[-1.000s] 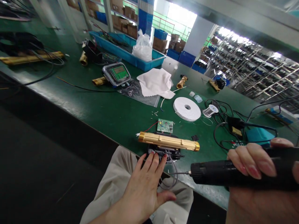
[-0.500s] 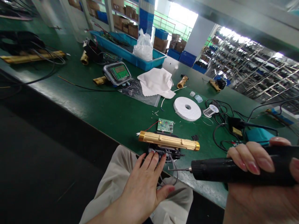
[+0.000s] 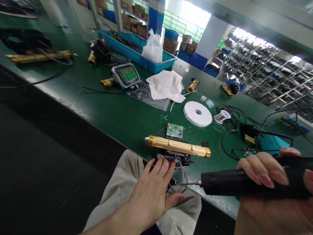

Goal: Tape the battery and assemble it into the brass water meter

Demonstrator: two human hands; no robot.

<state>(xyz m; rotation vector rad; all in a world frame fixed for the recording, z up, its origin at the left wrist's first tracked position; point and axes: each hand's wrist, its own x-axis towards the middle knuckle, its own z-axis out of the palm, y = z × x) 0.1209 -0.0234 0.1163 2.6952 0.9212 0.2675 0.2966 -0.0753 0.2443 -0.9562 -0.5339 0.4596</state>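
Green worktop [image 3: 132,119] slants across my view, with brown boxes [image 3: 141,30] far behind it at 11 o'clock. I count my clock from the gold tube [image 3: 179,146], which lies near the worktop's front edge, over a black part [image 3: 185,159]. My left hand [image 3: 150,194] is at 7 o'clock, flat, with its fingertips on the black part. My right hand [image 3: 267,168], at 4 o'clock, is wrapped around a black driver [image 3: 225,183]. Its thin bit [image 3: 189,183] points to 9 o'clock, by a grey wire loop [image 3: 186,174]; I can't tell if they touch. Just past the tube, at 12 o'clock, is a small green board [image 3: 174,130]. One white reel [image 3: 192,114] lies at 1 o'clock, a spool of shiny wire [image 3: 222,117] at 2.
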